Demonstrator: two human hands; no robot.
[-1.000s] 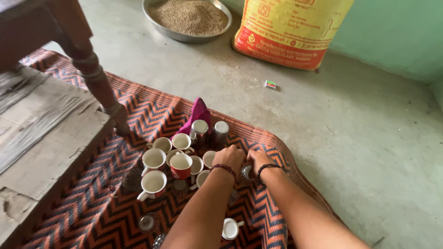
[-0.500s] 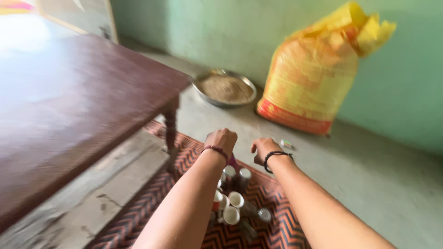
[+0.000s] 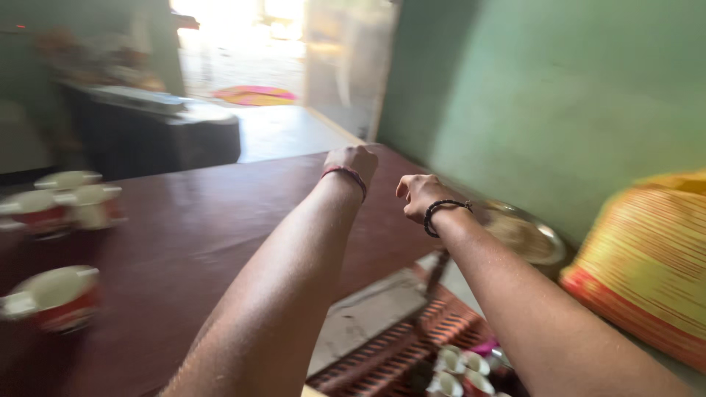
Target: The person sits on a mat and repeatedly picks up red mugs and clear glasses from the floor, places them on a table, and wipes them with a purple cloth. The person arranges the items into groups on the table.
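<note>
Fingers curl into a loose fist on the left hand [image 3: 354, 162], its back turned to the camera, so I cannot tell whether anything sits inside the fist. The right hand [image 3: 419, 195] hangs just beside it, fingers bent downward and thumb out. Its palm is hidden too, and no object shows between the fingers. Each wrist wears a bead bracelet.

Both hands hover above the far right corner of the dark brown table [image 3: 220, 228], clear of its top. On the table's left end stand red-and-white cups [image 3: 70, 198], blurred, with one more cup [image 3: 53, 298] nearer the camera along the same edge. All of them are well apart from the hands.

Below the table's right edge a zigzag mat [image 3: 397, 342] lies on the floor with a cluster of small cups [image 3: 456, 367] on it. Beyond that corner sit a metal bowl [image 3: 529, 237] and a yellow sack [image 3: 647, 257] against the green wall [image 3: 551, 95].

By the look of it, this is a reach across the tabletop, between floor and table. Any set-down calls for lowering onto bare wood, short of the standing cups.
</note>
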